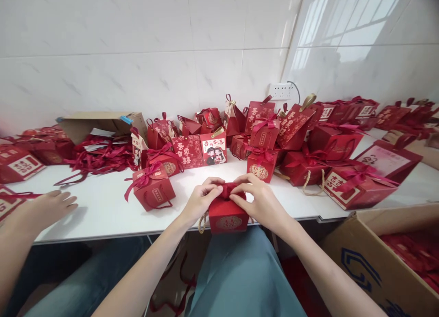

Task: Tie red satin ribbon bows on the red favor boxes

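Note:
A small red gift box (229, 217) with a round gold emblem stands at the table's front edge, just above my lap. My left hand (205, 199) pinches its top from the left, thumb and fingers closed. From the other side my right hand (259, 199) grips the top with bent fingers. Between the fingertips is a red folded part (224, 190); whether it is ribbon or box flap I cannot tell. A twisted rope handle (202, 223) hangs at the box's left side. Left of my hands sits another red gift box (153, 189) with a crimson bow.
Many red gift boxes crowd the white table (192, 221) along the wall. A cardboard box (103, 120) spills crimson ribbons at left. Another person's hand (44, 212) rests over the table at left. A large carton (363, 257) stands at lower right. A power strip (280, 91) is on the wall.

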`<act>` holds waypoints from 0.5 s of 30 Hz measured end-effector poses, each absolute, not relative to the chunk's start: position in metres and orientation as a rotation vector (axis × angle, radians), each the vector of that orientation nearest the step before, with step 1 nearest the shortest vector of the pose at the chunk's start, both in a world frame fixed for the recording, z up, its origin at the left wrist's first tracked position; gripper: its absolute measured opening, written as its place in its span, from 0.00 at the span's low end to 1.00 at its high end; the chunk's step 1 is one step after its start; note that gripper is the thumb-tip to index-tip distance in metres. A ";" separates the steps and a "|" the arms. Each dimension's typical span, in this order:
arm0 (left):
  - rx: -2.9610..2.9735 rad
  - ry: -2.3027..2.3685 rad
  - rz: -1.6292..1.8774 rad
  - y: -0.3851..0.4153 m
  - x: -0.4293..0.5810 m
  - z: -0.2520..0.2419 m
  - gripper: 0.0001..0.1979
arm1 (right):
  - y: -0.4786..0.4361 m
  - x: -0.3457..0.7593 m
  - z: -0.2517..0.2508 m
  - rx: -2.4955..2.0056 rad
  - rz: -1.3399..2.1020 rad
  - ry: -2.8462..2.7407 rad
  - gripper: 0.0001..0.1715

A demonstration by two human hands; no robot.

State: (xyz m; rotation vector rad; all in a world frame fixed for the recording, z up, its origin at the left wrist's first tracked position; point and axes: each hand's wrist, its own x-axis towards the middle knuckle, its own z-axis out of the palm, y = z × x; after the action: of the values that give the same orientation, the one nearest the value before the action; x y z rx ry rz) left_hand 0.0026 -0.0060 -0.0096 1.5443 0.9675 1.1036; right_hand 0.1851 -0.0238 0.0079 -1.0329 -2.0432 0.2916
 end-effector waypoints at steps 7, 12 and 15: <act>1.574 0.962 1.098 -0.006 0.001 -0.008 0.15 | -0.021 0.178 0.008 -1.058 0.331 -2.067 0.03; 1.715 1.035 1.085 -0.006 -0.007 -0.005 0.18 | -0.020 0.184 0.011 -1.069 0.276 -2.116 0.06; 1.806 1.126 1.066 -0.007 -0.013 -0.001 0.18 | -0.020 0.190 0.013 -1.097 0.223 -2.165 0.07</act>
State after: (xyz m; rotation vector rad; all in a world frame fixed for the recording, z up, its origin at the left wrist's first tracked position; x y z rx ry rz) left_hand -0.0134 -0.0071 -0.0014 1.8056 1.1259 1.0660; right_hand 0.1895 -0.0205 0.0131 -1.0969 -2.1652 0.2227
